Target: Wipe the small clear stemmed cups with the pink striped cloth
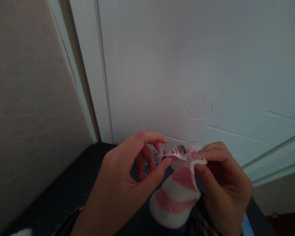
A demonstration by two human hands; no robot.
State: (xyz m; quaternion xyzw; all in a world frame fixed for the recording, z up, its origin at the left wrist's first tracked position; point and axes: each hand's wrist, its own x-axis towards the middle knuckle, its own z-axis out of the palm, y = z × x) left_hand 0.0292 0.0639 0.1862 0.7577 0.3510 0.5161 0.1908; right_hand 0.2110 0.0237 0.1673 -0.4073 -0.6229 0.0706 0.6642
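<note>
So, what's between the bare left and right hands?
The head view shows a clear stemmed glass and part of a fluffy pink-and-white striped cloth.

Above the clear stemmed object [171, 152] a hand could pass, but behind it the white door [149, 65] closes the way, and the left hand [130, 170], right hand [223, 183] and striped cloth [175, 198] block its left, right and lower sides.

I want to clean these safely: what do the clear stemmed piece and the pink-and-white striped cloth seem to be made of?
The clear stemmed piece looks like glass, smooth and glossy: it is see-through with bright highlights, though clear plastic could look similar. The striped cloth looks like a plush textile, perhaps synthetic fleece, soft and matte, judging by its fuzzy surface and edge.
</note>
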